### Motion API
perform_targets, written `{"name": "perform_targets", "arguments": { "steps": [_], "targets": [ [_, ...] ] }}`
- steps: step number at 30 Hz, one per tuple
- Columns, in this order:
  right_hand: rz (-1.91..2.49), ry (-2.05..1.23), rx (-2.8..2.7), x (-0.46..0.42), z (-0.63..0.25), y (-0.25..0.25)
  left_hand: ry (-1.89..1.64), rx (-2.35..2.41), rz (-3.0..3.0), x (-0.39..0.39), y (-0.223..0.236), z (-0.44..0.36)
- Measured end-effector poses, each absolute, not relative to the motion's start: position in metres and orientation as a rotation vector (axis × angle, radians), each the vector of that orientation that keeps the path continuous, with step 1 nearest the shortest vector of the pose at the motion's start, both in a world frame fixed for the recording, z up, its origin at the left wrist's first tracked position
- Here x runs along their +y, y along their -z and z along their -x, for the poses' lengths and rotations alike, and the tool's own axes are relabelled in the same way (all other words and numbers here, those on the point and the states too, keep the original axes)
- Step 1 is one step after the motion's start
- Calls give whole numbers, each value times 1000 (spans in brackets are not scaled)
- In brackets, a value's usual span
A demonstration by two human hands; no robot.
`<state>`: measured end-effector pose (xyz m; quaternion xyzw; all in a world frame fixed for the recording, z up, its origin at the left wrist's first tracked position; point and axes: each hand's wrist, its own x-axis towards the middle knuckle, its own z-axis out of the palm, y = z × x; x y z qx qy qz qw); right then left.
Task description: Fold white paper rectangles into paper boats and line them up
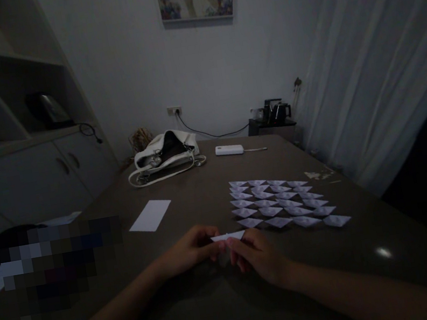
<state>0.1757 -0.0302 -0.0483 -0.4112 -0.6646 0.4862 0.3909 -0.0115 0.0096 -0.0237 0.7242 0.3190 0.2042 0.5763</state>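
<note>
My left hand [190, 250] and my right hand [256, 255] meet low over the dark table [206, 314], both pinched on a small folded white paper piece [228, 236] held between the fingertips. Just beyond my right hand, several finished folded paper boats [282, 203] lie in neat rows on the tabletop. A flat white sheet of paper [150, 215] rests to the left of the rows, apart from my hands.
A white handbag [166, 156] and a white power bank [229, 149] with a cable lie at the table's far end. Cabinets and shelves [21, 159] stand left, a curtain [379, 72] right, a kettle [277, 111] on a stand behind. A blurred area [59, 267] sits at left.
</note>
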Motion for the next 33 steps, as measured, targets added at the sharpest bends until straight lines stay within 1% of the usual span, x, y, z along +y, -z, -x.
{"name": "perform_targets", "arguments": {
  "steps": [6,11,17,27,33],
  "targets": [
    [1065,-1242,-1735,-29,-176,50,-533,738,-1725,10,25,14],
    [996,-1256,-1790,-29,-176,48,-485,690,-1768,10,22,15],
    [994,-1169,-1837,-30,-176,45,-414,673,-1744,8,19,12],
    [1043,-1094,-1946,-32,-178,45,-394,664,-1785,7,19,11],
    [982,-1184,-1882,-30,-177,46,-423,651,-1800,8,19,11]
  ]
}}
